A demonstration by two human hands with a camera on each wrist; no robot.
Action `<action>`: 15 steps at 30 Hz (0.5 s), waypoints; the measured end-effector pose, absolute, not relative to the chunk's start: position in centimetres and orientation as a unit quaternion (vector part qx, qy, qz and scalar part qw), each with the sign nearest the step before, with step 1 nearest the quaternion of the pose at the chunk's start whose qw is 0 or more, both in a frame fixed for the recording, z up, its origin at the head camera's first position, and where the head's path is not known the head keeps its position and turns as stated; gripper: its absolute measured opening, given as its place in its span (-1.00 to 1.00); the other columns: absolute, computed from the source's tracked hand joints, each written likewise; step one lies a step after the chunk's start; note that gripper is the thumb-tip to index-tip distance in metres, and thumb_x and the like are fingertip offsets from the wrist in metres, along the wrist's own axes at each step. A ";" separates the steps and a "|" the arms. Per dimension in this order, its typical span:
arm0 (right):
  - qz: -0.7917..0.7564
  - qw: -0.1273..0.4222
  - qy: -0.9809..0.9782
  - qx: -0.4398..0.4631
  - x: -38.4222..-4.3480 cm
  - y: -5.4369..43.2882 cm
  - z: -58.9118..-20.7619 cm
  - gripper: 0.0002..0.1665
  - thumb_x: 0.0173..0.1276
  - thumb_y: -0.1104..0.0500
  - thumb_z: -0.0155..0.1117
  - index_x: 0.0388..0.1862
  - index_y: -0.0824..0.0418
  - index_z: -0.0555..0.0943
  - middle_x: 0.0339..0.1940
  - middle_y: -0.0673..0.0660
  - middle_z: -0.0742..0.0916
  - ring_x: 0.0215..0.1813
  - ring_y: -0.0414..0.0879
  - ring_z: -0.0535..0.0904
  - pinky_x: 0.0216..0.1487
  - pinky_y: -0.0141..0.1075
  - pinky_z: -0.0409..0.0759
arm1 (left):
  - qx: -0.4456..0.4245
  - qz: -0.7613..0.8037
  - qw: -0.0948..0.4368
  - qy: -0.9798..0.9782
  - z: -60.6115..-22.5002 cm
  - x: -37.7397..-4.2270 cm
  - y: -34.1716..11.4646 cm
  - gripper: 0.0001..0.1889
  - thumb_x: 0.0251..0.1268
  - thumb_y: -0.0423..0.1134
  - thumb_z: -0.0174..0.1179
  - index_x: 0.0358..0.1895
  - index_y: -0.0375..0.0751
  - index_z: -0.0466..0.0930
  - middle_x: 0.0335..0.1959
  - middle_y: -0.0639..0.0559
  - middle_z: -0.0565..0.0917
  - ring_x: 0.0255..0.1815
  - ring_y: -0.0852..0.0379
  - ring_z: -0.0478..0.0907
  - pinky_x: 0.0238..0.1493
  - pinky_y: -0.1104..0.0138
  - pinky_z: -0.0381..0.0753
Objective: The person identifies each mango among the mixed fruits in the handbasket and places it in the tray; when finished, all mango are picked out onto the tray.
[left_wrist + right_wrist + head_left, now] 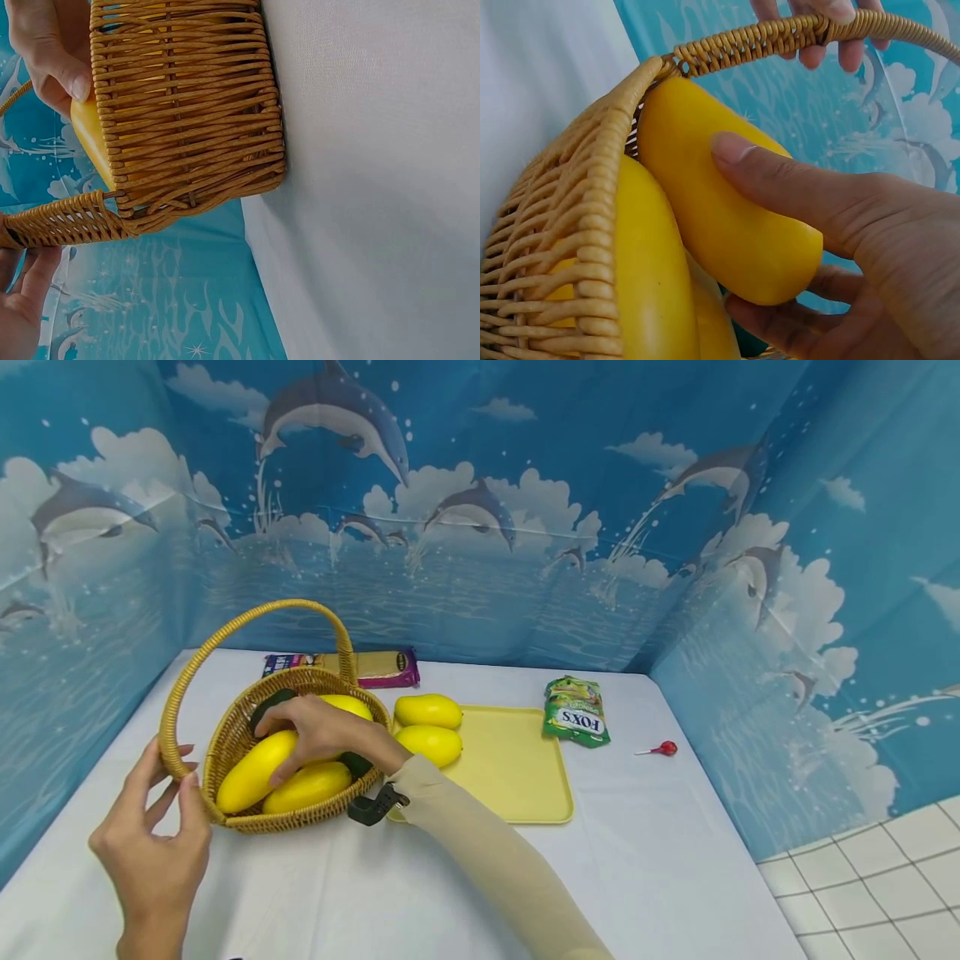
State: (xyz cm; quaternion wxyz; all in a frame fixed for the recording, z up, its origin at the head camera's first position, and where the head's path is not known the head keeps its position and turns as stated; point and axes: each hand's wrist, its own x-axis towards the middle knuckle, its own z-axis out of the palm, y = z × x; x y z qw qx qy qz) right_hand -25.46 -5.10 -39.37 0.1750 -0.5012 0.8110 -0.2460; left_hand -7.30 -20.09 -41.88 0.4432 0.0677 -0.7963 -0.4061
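Note:
A wicker basket (300, 820) stands on the left of the table, holding several yellow mangoes (309, 787) and dark green fruit (272, 708), the latter partly hidden. My right hand (322, 731) reaches over its rim and grips one mango (705, 187), thumb on the near face and fingers beneath. That mango lies against other mangoes at the basket's left end, close to the foot of the handle. With my left hand (153, 827), I hold the arched handle (174, 710) low on its left side, thumb and fingers on opposite faces.
Right of the basket lies a yellow tray (517, 777), with two mangoes (429, 712) at its left side. A green FOX'S candy bag (576, 712) touches the tray's upper right corner. Farther right is a red lollipop (664, 748). Behind the basket lies a long packet (386, 668).

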 end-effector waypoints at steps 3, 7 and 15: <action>-0.215 0.162 0.812 -0.517 -25.1 -4.8 -39.0 -0.13 0.24 -0.08 0.72 0.46 0.21 0.64 0.27 0.04 0.71 0.15 -0.26 0.48 0.07 -0.67 0.44 | 0.067 -0.408 0.446 -0.794 -41.6 -7.3 -19.8 -0.34 0.34 -0.61 0.33 0.49 -0.14 0.59 0.14 -0.26 0.79 0.15 0.63 0.54 0.11 0.70 0.55; -0.189 0.149 0.818 -0.522 -24.6 -4.2 -38.7 -0.15 0.26 -0.11 0.70 0.46 0.19 0.65 0.28 0.08 0.68 0.17 -0.21 0.46 0.03 -0.64 0.42 | 0.065 -0.409 0.448 -0.792 -41.8 -7.4 -19.9 -0.35 0.34 -0.61 0.33 0.49 -0.14 0.59 0.14 -0.25 0.79 0.15 0.62 0.55 0.11 0.70 0.55; -0.219 0.156 0.823 -0.499 -23.3 -2.4 -37.4 -0.11 0.26 -0.04 0.71 0.50 0.20 0.59 0.38 0.07 0.71 0.14 -0.26 0.56 0.08 -0.65 0.49 | 0.063 -0.404 0.443 -0.798 -42.3 -7.4 -20.4 -0.33 0.43 -0.52 0.29 0.53 0.11 0.55 0.18 -0.19 0.79 0.19 0.55 0.58 0.14 0.68 0.57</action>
